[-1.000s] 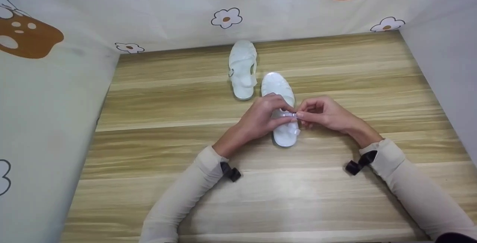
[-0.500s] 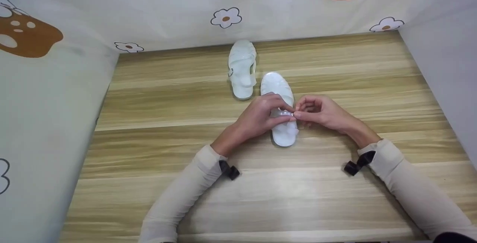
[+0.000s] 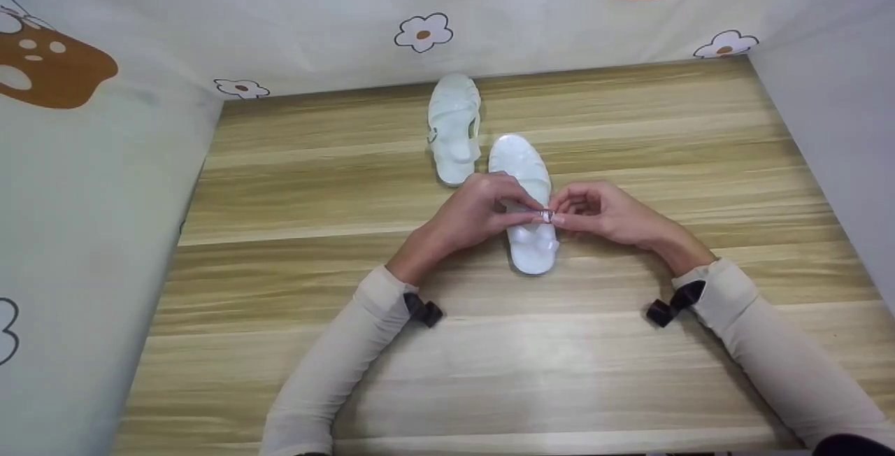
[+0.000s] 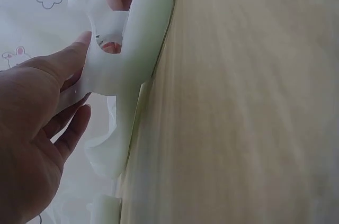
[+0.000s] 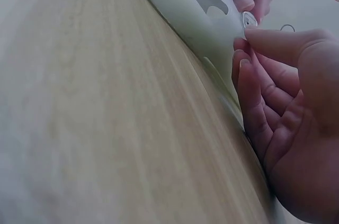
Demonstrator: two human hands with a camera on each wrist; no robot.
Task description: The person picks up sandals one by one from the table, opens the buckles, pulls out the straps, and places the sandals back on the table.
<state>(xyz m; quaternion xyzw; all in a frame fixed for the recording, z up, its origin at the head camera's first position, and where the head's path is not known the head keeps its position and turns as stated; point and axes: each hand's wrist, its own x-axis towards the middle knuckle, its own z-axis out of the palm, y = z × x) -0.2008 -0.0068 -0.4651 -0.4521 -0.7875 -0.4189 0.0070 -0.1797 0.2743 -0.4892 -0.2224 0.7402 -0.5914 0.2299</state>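
A white sandal (image 3: 519,157) lies on the wooden surface, toe pointing away from me. From its left side, my left hand (image 3: 465,211) reaches over and pinches the sandal's strap between thumb and fingers. My right hand (image 3: 607,215) pinches the small metal buckle (image 3: 547,216) at the sandal's right side, thumb and index finger on it. In the right wrist view the buckle (image 5: 249,20) shows between the fingertips of both hands. The left wrist view has the sandal's pale sole and side (image 4: 145,28) edge-on, with the left fingers (image 4: 74,57) on the strap.
The matching white sandal (image 3: 454,127) lies further back and to the left, near the patterned back wall (image 3: 314,22). Plain side walls enclose the wood-grain surface (image 3: 503,372). Each wrist carries a black camera mount (image 3: 423,310).
My left hand has shifted slightly left, and the buckle shows more plainly between the fingertips. My right hand keeps almost the same place. Both sandals stay where they were.
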